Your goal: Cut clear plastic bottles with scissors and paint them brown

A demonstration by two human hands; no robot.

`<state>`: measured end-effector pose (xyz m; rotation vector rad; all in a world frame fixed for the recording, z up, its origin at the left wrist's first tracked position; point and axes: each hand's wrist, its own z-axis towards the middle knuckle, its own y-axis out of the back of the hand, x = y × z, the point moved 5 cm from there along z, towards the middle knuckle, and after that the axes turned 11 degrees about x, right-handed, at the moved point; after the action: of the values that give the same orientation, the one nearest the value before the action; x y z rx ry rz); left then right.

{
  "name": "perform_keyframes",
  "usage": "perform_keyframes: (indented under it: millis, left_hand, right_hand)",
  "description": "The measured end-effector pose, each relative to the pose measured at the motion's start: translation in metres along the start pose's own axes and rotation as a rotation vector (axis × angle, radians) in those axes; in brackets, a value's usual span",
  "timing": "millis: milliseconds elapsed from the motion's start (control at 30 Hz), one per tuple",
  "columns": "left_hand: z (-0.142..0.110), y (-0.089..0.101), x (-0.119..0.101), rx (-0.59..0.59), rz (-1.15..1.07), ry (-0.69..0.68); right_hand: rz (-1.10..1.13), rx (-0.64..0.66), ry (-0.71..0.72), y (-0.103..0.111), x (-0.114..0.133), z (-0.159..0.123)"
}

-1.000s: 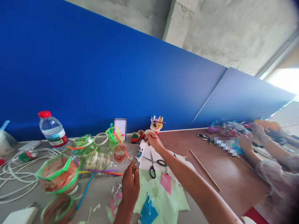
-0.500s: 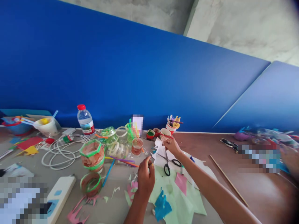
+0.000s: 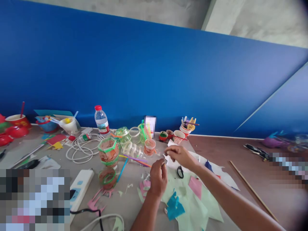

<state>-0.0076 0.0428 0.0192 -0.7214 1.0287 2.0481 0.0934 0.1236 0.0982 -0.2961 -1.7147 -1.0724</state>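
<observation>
My left hand (image 3: 158, 177) is raised over the scraps with its thumb and fingers pinched together. A tiny greyish bit may show at its fingertips, too small to name. Just above and to its right is my right hand (image 3: 182, 157), fingers curled towards the left fingertips; what they hold, if anything, is hidden. Under the right hand lie the black-handled scissors (image 3: 180, 172), mostly covered. A thin red stick (image 3: 184, 138) rests in a paper cup (image 3: 178, 136) behind it. Pale green paper (image 3: 192, 210), a pink piece (image 3: 195, 186) and torn blue paper (image 3: 175, 207) lie below the hands.
Left stand a green-rimmed brown container (image 3: 108, 150), clear plastic pieces (image 3: 132, 149) and a water bottle (image 3: 102, 122). A coiled white cable (image 3: 79, 154) and power strip (image 3: 81, 187) lie further left. On the right is a wooden stick (image 3: 252, 189). A blue partition (image 3: 154, 70) stands behind.
My right hand has drawn back from the paper cup towards my left hand, leaving the red stick in the cup. The view has swung left; the co-worker's hands have left the frame.
</observation>
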Motion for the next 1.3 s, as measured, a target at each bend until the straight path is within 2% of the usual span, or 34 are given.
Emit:
perform_keyframes:
  millis: [100,167,233,300,467,700,867,1033,1300]
  left_hand:
    - [0.001,0.0,-0.003,0.015,0.042,-0.027]
    - [0.0,0.002,-0.005,0.015,0.071,-0.039]
    - [0.0,0.003,-0.007,0.006,0.097,-0.051]
    - [-0.001,0.004,-0.007,-0.009,0.117,-0.059]
    - [0.0,0.003,-0.005,-0.036,0.145,-0.085]
    - [0.001,0.001,-0.003,-0.013,0.15,-0.1]
    - [0.003,0.003,-0.005,0.007,0.159,-0.08]
    - [0.002,-0.002,-0.004,0.032,0.146,-0.074]
    - [0.0,-0.002,-0.011,0.106,0.138,-0.06]
  right_hand:
    - [-0.267,0.053,0.296,-0.024,0.068,0.033]
    - [-0.48,0.158,0.43,-0.051,0.096,0.056]
    - [-0.697,0.281,0.452,-0.077,0.107,0.076]
    - [-0.864,0.384,0.407,-0.096,0.107,0.09]
    - [-1.091,0.434,0.474,-0.117,0.107,0.104]
    - [-1.098,0.518,0.492,-0.126,0.1,0.114]
    - [-0.914,0.525,0.519,-0.111,0.102,0.109]
    - [-0.834,0.487,0.514,-0.095,0.094,0.106]
    - [-0.855,0.468,0.485,-0.096,0.093,0.113]
